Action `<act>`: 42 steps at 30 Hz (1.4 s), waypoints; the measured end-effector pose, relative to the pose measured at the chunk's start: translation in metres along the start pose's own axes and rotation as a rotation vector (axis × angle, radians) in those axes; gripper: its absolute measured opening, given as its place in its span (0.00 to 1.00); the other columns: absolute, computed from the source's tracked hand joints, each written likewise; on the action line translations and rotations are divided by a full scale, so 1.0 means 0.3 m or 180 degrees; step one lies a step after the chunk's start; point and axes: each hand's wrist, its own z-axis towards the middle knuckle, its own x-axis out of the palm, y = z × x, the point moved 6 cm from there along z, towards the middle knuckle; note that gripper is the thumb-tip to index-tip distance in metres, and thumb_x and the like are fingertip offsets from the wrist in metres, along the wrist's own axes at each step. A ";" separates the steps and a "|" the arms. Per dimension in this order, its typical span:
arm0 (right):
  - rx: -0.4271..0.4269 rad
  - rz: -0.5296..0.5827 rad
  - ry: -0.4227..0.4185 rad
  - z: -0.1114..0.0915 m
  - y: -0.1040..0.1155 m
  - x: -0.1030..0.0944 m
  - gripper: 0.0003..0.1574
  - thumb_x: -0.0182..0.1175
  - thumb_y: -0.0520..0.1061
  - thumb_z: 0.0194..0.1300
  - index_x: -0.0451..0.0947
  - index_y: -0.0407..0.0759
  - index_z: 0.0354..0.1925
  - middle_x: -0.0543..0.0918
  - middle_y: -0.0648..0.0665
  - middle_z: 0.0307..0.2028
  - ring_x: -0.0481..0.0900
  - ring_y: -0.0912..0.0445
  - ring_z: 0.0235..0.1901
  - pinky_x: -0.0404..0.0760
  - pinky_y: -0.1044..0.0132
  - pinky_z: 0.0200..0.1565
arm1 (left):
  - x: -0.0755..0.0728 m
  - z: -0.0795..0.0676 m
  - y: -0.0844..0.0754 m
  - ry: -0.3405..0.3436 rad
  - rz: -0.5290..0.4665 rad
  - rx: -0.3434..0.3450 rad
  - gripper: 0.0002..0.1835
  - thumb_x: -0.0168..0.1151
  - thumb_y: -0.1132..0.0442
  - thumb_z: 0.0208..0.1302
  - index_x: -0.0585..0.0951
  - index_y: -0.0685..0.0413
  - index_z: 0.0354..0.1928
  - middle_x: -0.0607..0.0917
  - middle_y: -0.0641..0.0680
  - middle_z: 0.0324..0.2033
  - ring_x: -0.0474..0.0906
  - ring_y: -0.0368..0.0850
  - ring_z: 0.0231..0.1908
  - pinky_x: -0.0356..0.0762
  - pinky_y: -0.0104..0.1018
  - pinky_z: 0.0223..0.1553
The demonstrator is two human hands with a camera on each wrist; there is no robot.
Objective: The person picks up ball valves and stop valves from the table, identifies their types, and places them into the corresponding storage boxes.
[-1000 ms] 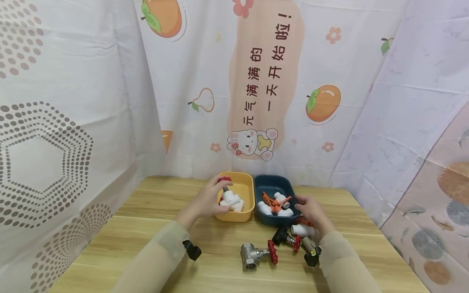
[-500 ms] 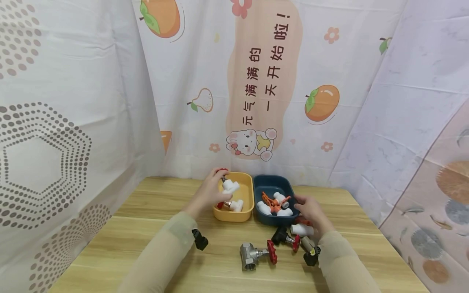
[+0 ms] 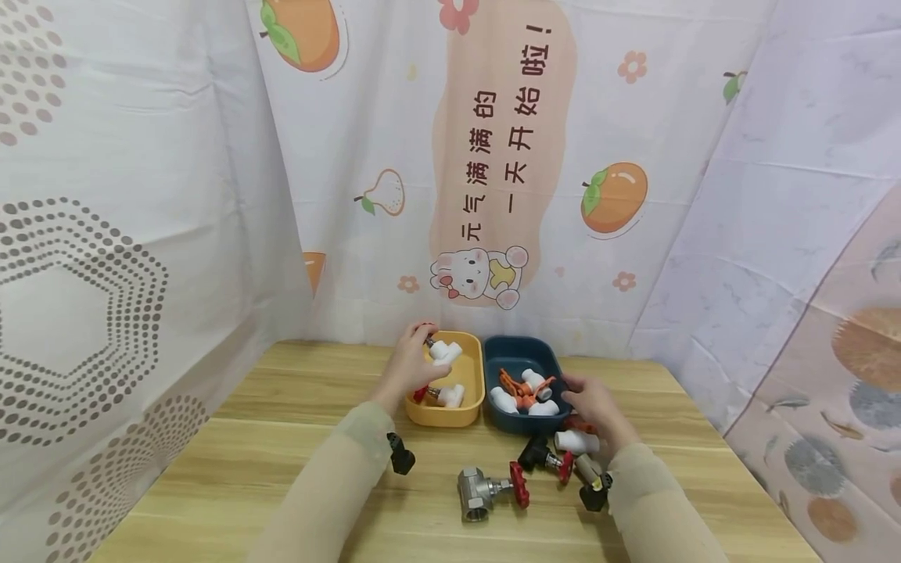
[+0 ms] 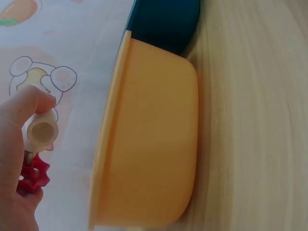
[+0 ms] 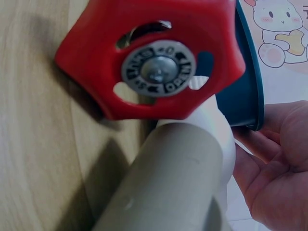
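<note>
My left hand holds a white plastic valve with a red handwheel over the left side of the yellow bin. In the left wrist view the valve's open pipe end and red handwheel show between thumb and fingers. Another white valve with a red wheel lies inside that bin. My right hand rests at the right rim of the dark blue bin; its fingers touch the bin's edge, loosely bent. White fittings with orange handles lie in the blue bin.
On the table before the bins lie a metal valve with a red wheel, a black valve, a white fitting and a grey-beige pipe piece. The last sits close to my right wrist. A printed curtain hangs behind.
The left hand has lifted the white valve up from the other one in the yellow bin, and the wrist has turned. My right hand has stayed at the blue bin.
</note>
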 end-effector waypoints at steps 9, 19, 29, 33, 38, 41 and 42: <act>0.0062 0.0167 0.0010 0.000 -0.002 0.002 0.33 0.54 0.33 0.74 0.63 0.33 0.74 0.70 0.25 0.67 0.80 0.43 0.52 0.87 0.50 0.43 | 0.066 0.013 0.034 -0.0082 0.0069 -0.0314 0.40 0.80 0.53 0.47 0.75 0.53 0.64 0.67 0.58 0.68 0.66 0.57 0.65 0.71 0.54 0.64; 0.0033 0.0056 -0.0042 0.001 0.001 0.004 0.32 0.55 0.33 0.73 0.65 0.33 0.73 0.72 0.24 0.65 0.82 0.43 0.50 0.88 0.53 0.39 | 0.106 -0.001 0.065 -0.0100 0.0133 -0.0507 0.39 0.80 0.55 0.46 0.76 0.54 0.63 0.67 0.57 0.68 0.65 0.56 0.65 0.71 0.51 0.63; 0.0079 0.0128 -0.0031 -0.003 0.000 0.005 0.32 0.55 0.34 0.74 0.65 0.33 0.73 0.72 0.25 0.65 0.82 0.44 0.50 0.87 0.53 0.40 | 0.128 0.001 0.057 0.0029 0.0237 -0.0434 0.37 0.81 0.54 0.47 0.77 0.54 0.60 0.68 0.57 0.66 0.67 0.54 0.61 0.73 0.48 0.59; 0.0077 0.0153 -0.0007 -0.008 0.000 0.009 0.32 0.54 0.33 0.74 0.64 0.33 0.74 0.71 0.26 0.66 0.81 0.44 0.50 0.87 0.52 0.42 | 0.137 -0.004 0.054 0.0160 0.0248 -0.0484 0.36 0.81 0.51 0.51 0.77 0.54 0.60 0.70 0.57 0.63 0.71 0.54 0.55 0.75 0.48 0.57; 0.0046 0.0166 -0.0015 -0.008 0.004 0.009 0.32 0.54 0.33 0.74 0.63 0.32 0.74 0.71 0.26 0.66 0.81 0.44 0.50 0.87 0.51 0.42 | 0.133 0.007 0.043 0.0170 0.0210 -0.0468 0.34 0.78 0.50 0.56 0.78 0.56 0.61 0.70 0.58 0.64 0.73 0.53 0.51 0.77 0.48 0.53; 0.0050 0.0179 -0.0002 -0.006 0.004 0.007 0.33 0.54 0.33 0.74 0.63 0.32 0.74 0.71 0.26 0.67 0.81 0.44 0.50 0.87 0.50 0.43 | 0.124 0.012 0.032 0.0145 0.0205 -0.0394 0.33 0.77 0.51 0.57 0.78 0.57 0.61 0.70 0.59 0.66 0.72 0.54 0.53 0.76 0.49 0.54; 0.0054 0.0169 0.0003 -0.005 0.004 0.007 0.33 0.53 0.33 0.74 0.63 0.32 0.74 0.70 0.26 0.67 0.81 0.43 0.51 0.87 0.50 0.43 | 0.122 0.012 0.028 0.0143 0.0210 -0.0383 0.33 0.77 0.51 0.58 0.78 0.57 0.61 0.70 0.58 0.66 0.71 0.54 0.54 0.76 0.49 0.55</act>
